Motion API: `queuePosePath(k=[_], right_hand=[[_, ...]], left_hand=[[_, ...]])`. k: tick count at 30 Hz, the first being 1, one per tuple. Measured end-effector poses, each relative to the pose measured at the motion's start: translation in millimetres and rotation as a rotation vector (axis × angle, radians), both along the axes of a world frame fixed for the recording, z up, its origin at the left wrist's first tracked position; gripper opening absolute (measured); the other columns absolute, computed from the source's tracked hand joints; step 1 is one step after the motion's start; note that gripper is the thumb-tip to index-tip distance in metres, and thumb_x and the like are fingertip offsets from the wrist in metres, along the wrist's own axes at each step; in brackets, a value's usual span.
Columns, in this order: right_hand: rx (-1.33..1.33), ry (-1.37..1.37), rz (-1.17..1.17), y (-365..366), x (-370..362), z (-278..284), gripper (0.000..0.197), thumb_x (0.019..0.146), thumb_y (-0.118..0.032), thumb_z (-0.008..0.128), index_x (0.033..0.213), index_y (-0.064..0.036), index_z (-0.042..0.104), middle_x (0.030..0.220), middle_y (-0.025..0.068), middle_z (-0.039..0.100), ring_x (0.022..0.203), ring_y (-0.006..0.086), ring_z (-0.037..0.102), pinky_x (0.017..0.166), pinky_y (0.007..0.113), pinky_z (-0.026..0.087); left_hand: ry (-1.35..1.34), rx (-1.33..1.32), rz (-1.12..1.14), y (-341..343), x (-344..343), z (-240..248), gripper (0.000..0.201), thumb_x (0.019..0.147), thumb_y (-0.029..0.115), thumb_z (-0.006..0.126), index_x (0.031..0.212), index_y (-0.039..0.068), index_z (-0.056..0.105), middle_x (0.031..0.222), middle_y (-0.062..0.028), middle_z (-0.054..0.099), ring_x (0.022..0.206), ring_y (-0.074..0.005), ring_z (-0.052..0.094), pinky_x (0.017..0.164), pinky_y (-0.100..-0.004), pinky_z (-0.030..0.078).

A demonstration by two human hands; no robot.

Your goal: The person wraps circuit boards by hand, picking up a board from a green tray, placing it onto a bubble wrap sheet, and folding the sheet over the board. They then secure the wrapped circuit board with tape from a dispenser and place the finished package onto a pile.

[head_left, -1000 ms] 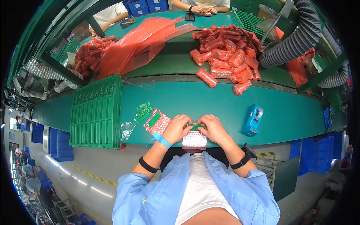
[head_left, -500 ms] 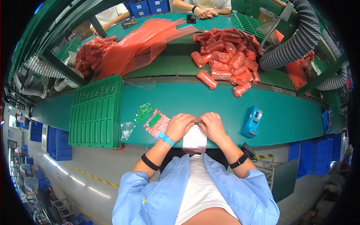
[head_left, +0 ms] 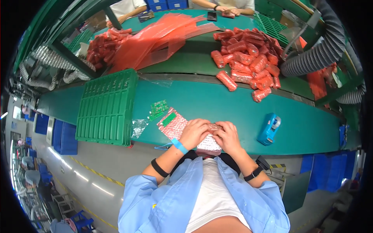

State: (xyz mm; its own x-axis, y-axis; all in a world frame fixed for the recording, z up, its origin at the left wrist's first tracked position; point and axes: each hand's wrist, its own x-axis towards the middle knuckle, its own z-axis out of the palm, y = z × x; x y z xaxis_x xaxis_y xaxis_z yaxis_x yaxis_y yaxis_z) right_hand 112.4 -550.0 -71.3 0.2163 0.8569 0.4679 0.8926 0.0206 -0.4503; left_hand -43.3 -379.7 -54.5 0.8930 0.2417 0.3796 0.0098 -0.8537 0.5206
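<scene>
Both hands are at the near edge of the green bench, fingers curled over a partly rolled sheet of bubble wrap. My left hand grips the left end of the roll, and my right hand grips its right end. Between them the reddish rolled part shows; what lies inside is hidden. The silvery-pink flat part hangs toward my lap. Beside my left hand lies another bubble wrap sheet with narrow green circuit boards on it. More green circuit boards lie just beyond.
A green compartment tray stands at left, near a clear plastic scrap. At right is a blue tape dispenser. Red wrapped rolls and flat red bubble wrap lie beyond. A co-worker's hands work across the bench.
The sheet's far edge has been rolled toward me: a green edge showed between my fingers before, now a reddish roll does. Less flat sheet shows. The whole view has shifted slightly.
</scene>
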Motion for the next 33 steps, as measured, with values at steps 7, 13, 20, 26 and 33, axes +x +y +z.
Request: queuePosePath(k=[7,13,20,26,33], right_hand=[[-0.002,0.075,-0.062,6.3,5.6,-5.1,0.031,0.081,-0.016,0.088,0.11,-0.0144,0.077,0.124,0.0066,0.07,0.116,0.0316,0.064,0.098,0.047,0.049],[-0.027,0.094,-0.136,2.6,1.6,-5.5,0.035,0.082,-0.016,0.087,0.116,-0.0151,0.078,0.121,0.0066,0.07,0.115,0.031,0.064,0.097,0.046,0.049],[-0.087,0.172,-0.181,7.0,-5.3,2.8,0.056,0.081,-0.013,0.088,0.134,-0.0098,0.07,0.119,0.009,0.071,0.115,0.0326,0.064,0.099,0.047,0.048],[-0.087,0.198,-0.174,5.0,-3.9,0.6,0.076,0.081,-0.014,0.088,0.151,-0.0069,0.057,0.122,0.0083,0.074,0.116,0.0322,0.064,0.102,0.047,0.046],[-0.079,0.2,-0.177,5.9,-4.6,-0.8,0.078,0.081,-0.015,0.089,0.152,-0.0067,0.056,0.122,0.0082,0.074,0.116,0.0319,0.064,0.102,0.047,0.047]], left_hand=[[-0.105,0.073,0.018,-1.7,-3.0,-6.3,0.024,0.088,0.019,0.082,0.11,0.011,0.074,0.126,-0.0076,0.072,0.119,-0.0323,0.067,0.1,-0.0486,0.051],[0.005,0.05,0.548,44.5,-47.6,34.8,0.031,0.083,0.018,0.087,0.109,0.006,0.075,0.116,-0.0153,0.072,0.108,-0.0387,0.067,0.095,-0.0502,0.054],[0.227,0.038,0.593,68.3,-69.3,34.5,0.034,0.084,0.015,0.085,0.115,0.004,0.077,0.116,-0.0165,0.072,0.109,-0.0405,0.066,0.097,-0.0497,0.053],[0.255,0.009,0.569,81.6,-68.1,42.0,0.034,0.087,0.014,0.083,0.12,0.004,0.079,0.112,-0.0164,0.073,0.104,-0.0378,0.07,0.092,-0.046,0.056],[0.177,-0.166,0.622,81.8,-63.4,67.1,0.019,0.092,0.011,0.081,0.109,0.002,0.08,0.099,-0.016,0.074,0.083,-0.0285,0.073,0.076,-0.0377,0.058]])
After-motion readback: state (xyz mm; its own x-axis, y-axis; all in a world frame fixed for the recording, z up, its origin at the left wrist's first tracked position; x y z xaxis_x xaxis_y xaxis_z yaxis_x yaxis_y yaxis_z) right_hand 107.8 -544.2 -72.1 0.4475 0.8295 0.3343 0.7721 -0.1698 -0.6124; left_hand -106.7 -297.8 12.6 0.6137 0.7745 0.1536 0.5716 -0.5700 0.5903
